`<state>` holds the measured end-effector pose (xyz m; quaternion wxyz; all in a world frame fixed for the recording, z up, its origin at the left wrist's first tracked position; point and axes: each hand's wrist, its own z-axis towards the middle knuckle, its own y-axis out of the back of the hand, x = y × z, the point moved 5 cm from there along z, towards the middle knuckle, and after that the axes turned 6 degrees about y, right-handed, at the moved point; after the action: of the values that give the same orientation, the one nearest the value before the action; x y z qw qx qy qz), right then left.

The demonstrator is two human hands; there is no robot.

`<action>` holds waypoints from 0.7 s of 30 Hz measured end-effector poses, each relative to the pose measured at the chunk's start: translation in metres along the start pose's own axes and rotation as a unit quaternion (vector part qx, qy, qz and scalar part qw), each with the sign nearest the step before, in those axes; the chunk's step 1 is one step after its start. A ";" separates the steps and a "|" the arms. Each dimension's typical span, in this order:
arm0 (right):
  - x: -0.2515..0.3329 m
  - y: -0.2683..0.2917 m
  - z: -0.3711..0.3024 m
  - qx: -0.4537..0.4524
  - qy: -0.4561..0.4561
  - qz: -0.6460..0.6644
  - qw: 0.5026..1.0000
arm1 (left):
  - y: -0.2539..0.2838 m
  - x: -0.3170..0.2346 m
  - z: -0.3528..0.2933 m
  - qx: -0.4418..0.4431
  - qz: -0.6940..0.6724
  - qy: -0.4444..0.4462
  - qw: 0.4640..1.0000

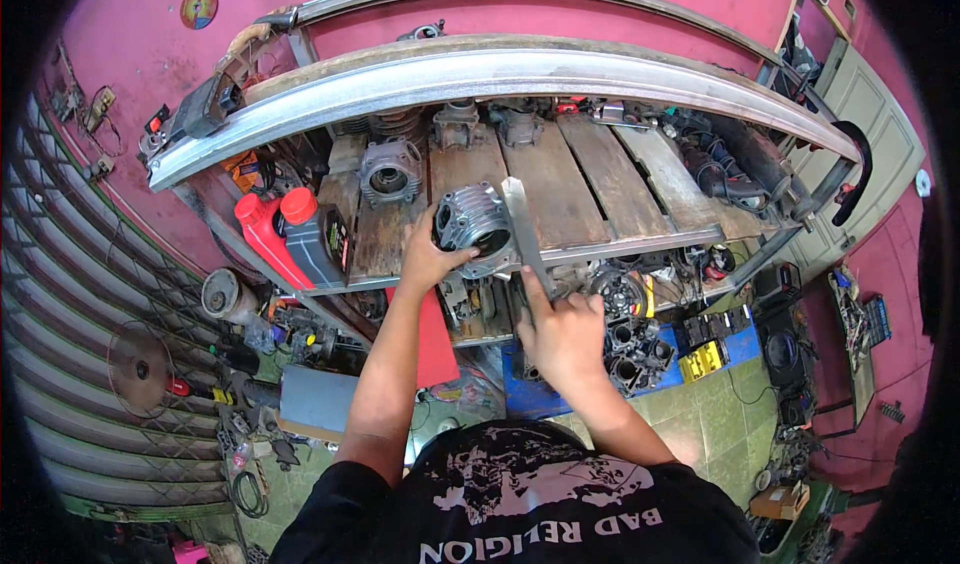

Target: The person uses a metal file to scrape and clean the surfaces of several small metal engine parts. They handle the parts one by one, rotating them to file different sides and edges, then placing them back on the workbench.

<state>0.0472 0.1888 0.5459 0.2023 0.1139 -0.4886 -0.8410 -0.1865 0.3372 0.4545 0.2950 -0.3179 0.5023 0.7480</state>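
Observation:
My left hand (pixel 428 256) grips a finned metal engine cylinder (pixel 474 206) at its left side, thumb across the near face by the round bore. The cylinder is tilted above the front edge of the plank shelf (pixel 545 194). In my right hand (pixel 568 336) is a long flat metal blade (pixel 524 226), its far end upward. The index finger lies along the blade and the other fingers are curled; its handle end is hidden. The blade runs along the cylinder's right face, but whether they touch I cannot tell.
Behind the held cylinder stands another engine part (pixel 391 171). Two oil bottles (pixel 318 236) with red caps are at the shelf's left. A metal rail (pixel 520 64) spans above. Below right, several carburetor-like parts (pixel 632 356) lie on a blue surface (pixel 530 396).

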 end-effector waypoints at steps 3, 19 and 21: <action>-0.021 0.010 0.022 0.015 -0.009 0.070 0.997 | -0.001 0.004 -0.001 -0.005 -0.009 -0.016 1.000; -0.063 -0.045 -0.030 -0.027 -0.083 0.351 0.932 | -0.002 0.001 -0.001 -0.005 -0.010 -0.016 1.000; -0.072 -0.065 -0.053 -0.085 -0.159 0.503 0.845 | -0.004 0.006 0.001 -0.008 -0.011 -0.026 1.000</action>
<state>0.1173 0.2091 0.4628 0.5264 -0.3003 -0.4313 -0.6683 -0.1874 0.3400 0.4475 0.3132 -0.3064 0.4848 0.7569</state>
